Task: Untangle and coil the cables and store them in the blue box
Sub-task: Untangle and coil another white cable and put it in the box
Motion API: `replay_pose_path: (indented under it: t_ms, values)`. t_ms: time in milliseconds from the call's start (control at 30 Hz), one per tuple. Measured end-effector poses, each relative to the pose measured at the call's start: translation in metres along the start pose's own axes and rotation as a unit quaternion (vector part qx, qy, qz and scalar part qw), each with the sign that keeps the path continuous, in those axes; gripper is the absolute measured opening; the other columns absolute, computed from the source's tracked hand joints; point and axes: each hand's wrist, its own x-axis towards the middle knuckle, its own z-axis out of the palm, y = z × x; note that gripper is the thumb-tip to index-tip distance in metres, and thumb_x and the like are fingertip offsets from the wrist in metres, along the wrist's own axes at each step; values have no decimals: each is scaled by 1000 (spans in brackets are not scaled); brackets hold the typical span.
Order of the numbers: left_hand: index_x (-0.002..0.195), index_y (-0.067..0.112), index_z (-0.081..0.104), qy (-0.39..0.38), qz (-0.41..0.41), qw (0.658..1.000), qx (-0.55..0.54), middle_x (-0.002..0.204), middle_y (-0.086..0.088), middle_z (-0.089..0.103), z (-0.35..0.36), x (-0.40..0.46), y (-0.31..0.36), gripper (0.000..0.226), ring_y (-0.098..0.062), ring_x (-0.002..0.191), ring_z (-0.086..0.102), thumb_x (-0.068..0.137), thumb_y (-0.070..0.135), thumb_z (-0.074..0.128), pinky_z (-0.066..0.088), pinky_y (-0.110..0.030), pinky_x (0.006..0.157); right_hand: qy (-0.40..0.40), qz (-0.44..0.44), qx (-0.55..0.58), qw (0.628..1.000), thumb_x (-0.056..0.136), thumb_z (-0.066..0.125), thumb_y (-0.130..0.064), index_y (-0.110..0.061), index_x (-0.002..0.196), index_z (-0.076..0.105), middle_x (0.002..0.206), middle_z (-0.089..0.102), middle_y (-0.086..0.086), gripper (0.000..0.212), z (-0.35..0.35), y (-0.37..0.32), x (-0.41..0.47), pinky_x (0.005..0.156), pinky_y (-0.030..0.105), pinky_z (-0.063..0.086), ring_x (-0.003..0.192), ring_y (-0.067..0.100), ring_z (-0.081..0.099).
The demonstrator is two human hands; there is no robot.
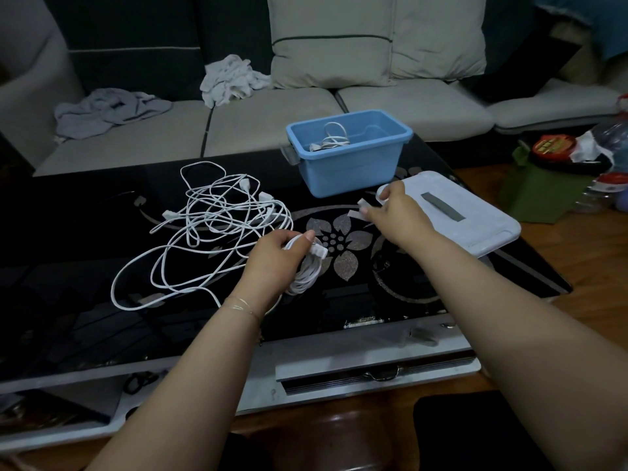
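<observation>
Head cam: left hand (272, 256) grips a coiled white cable (307, 270), fingers curled round it. Right hand (396, 215) pinches a white strip (356, 214) beside the lid (475, 229). Tangled cables (210, 229) lie on the table (85, 266); one coil (331, 139) sits in the blue box (350, 164).

The box (346, 158) is set at the far edge of the counter (85, 266). One coiled cable (331, 139) is held in it. The tangled cables (210, 229) are spread to its left, the lid (475, 219) to its right, the sofa (272, 113) behind it.

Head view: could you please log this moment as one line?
left hand: grips coiled cable | right hand: pinches small white piece | blue box: one coil inside | tangle: on table
</observation>
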Motion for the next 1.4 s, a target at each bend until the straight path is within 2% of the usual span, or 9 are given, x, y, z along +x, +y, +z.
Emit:
replay_pose_path:
  t_ms: [233,500,733,800,867,967,1133,1267,1400]
  values:
    - [101,10,69,-3,5,1000,12,69,7,58,-1,0,-1,31,-5,55,49,91,38,61,37,-23,56,8,12,21,1000,86,62,-30,-18,78,50,69,69,2,19,4,8,3,65,30,46,73,17,62]
    - [99,10,69,-4,6,1000,10,69,7,58,-1,0,-1,30,-4,55,49,91,38,61,38,-23,56,-26,11,11,1000,93,59,-27,-8,78,70,80,72,3,26,-1,9,4,59,25,40,70,15,58]
    - [98,10,69,-7,8,1000,5,69,7,59,-1,-1,-1,29,-4,55,49,91,37,62,38,-23,56,-4,9,16,1000,97,50,-33,-19,48,42,50,39,1,52,-6,5,4,48,29,26,51,15,37]
    - [97,11,69,-6,8,1000,5,68,7,58,-1,-2,0,28,-3,53,49,91,37,62,38,-22,55,-27,19,56,998,93,58,-23,-19,57,61,59,53,1,36,-6,7,5,54,27,34,60,16,47]
    - [97,11,69,-8,6,1000,4,68,8,58,-1,-1,0,28,-3,53,48,91,37,61,38,-22,54,-52,38,76,995,91,62,-16,-13,90,73,86,64,2,12,-4,10,7,72,24,40,86,17,56]
    - [99,11,69,-9,7,1000,4,69,7,59,-1,-1,0,29,-4,54,49,91,37,61,38,-23,56,-90,48,89,991,93,57,-10,-7,121,63,113,63,4,29,-1,14,6,91,23,39,109,22,56]
    - [97,10,70,-7,12,1000,7,68,8,59,0,-1,0,28,-3,56,50,91,36,61,38,-22,56,-107,-10,81,991,98,49,-22,-18,141,43,139,51,4,43,-6,12,4,98,22,31,129,21,46]
    - [91,10,71,-6,17,1000,9,64,7,57,0,-1,0,28,-6,55,49,92,36,60,38,-24,57,-37,4,64,997,100,38,-42,-13,134,40,120,63,12,45,-12,2,3,82,27,33,117,28,52]
    - [74,18,67,-4,9,1000,-1,49,11,50,1,0,-1,28,-7,50,45,93,36,59,39,-25,58,-20,51,157,986,102,29,-42,-8,114,45,76,56,6,39,-15,-8,5,60,27,35,67,21,51]
